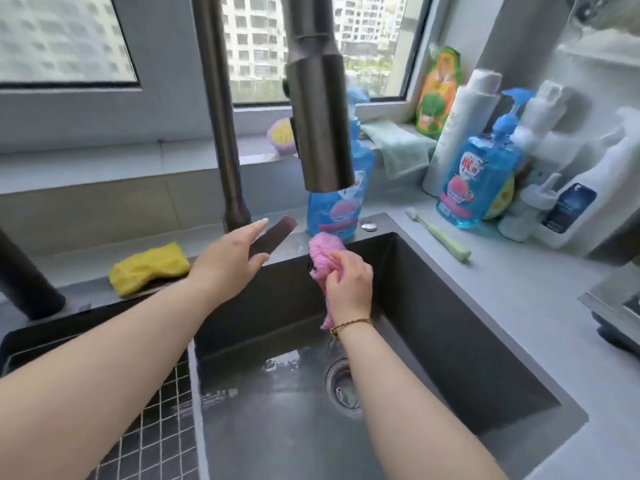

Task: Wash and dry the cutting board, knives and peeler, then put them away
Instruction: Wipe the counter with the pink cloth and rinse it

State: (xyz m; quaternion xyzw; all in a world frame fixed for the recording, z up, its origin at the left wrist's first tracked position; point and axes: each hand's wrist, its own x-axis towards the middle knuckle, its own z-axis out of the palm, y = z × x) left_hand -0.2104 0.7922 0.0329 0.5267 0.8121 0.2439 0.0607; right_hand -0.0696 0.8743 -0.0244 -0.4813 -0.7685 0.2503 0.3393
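Our sink (433, 306) sits wet right below us. Up top, our right hand (349, 289) bunches the pink cloth (325, 249) in curled fingers over its 12 o'clock edge. Our left hand (228, 261), fingers straight and together, is at the dark faucet lever (278, 232), with the yellow sponge (149, 268) at its 9 o'clock.
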